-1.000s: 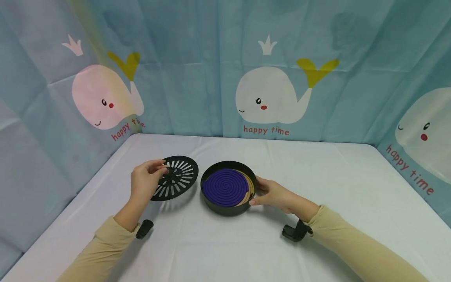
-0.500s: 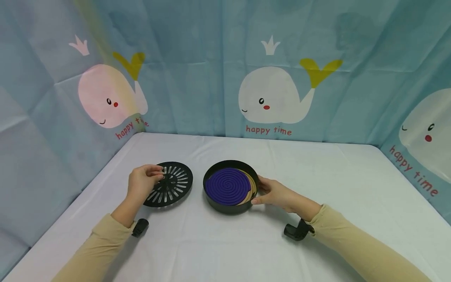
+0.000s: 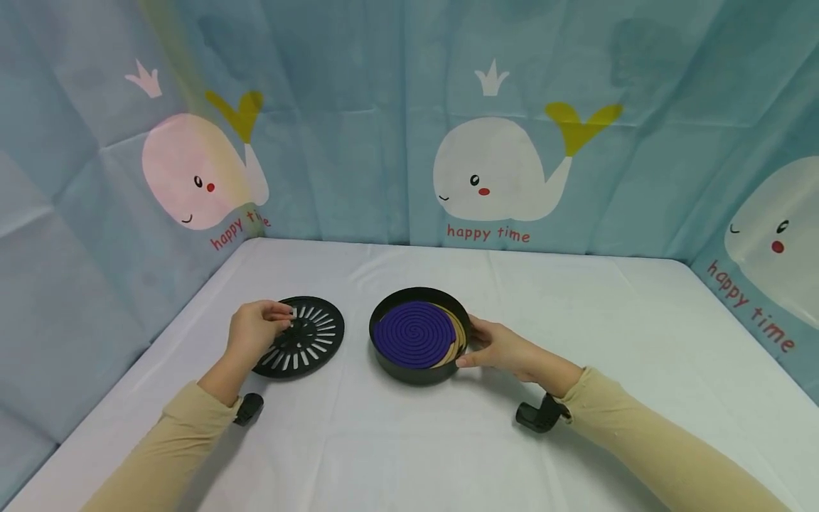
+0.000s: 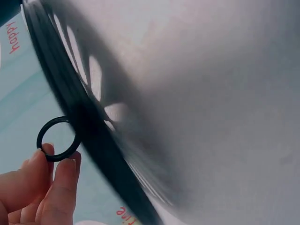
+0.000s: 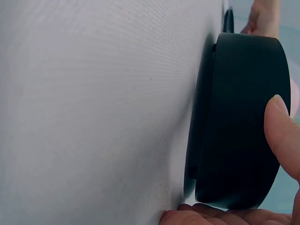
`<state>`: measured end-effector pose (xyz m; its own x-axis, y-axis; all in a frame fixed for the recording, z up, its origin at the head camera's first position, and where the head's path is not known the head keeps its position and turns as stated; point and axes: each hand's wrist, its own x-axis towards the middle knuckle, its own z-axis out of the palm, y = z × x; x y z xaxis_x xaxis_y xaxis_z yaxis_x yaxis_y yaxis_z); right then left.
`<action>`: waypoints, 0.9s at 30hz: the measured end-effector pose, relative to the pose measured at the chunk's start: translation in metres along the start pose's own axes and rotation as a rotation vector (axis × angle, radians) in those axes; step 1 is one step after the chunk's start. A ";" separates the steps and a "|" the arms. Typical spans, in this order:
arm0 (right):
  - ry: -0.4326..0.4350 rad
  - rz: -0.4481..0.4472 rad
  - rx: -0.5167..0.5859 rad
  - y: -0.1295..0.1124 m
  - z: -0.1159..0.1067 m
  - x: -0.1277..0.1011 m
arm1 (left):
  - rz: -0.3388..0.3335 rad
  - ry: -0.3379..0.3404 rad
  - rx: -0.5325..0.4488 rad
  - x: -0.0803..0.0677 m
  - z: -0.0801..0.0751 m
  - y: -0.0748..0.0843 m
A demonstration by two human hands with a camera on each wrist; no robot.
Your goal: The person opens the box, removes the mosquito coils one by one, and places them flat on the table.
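Observation:
A black slotted round lid [image 3: 306,340] lies on the white table to the left of a black round tray [image 3: 416,373]. The tray holds a purple spiral coil [image 3: 412,333] over a tan one. My left hand [image 3: 281,313] pinches the small ring [image 4: 56,139] at the lid's centre between thumb and fingers [image 4: 61,187]. My right hand [image 3: 470,341] grips the tray's right wall. In the right wrist view my thumb [image 5: 281,136] presses on the tray's side [image 5: 239,122] and my fingers curl under its lower edge.
The white table [image 3: 576,320] is walled on three sides by a blue cloth backdrop with whale prints [image 3: 493,174]. Black wrist camera mounts [image 3: 540,416] sit under both sleeves.
My left hand has lowered the lid from a tilt to lie flat and shifted it a little left, away from the tray. The right hand keeps its hold on the tray.

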<state>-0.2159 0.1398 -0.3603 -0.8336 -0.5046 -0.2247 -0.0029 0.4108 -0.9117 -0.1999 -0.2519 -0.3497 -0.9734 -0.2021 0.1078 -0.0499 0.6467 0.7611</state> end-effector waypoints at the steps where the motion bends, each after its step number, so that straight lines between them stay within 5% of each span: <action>1: -0.001 -0.001 -0.004 0.000 0.000 0.000 | -0.006 0.001 -0.004 0.000 0.000 0.000; 16: 0.037 0.032 -0.031 -0.004 -0.002 -0.006 | -0.028 0.001 -0.091 -0.009 -0.007 0.020; 21: 0.086 0.045 -0.014 -0.021 -0.011 -0.010 | 0.005 -0.139 -0.163 -0.017 -0.005 0.033; 27: 0.149 -0.020 0.131 -0.037 -0.018 -0.012 | 0.096 -0.353 -0.213 -0.025 0.013 0.049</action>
<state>-0.2158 0.1443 -0.3174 -0.9067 -0.3895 -0.1617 0.0436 0.2948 -0.9546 -0.1812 -0.2057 -0.3232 -0.9901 0.1400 -0.0132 0.0556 0.4760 0.8777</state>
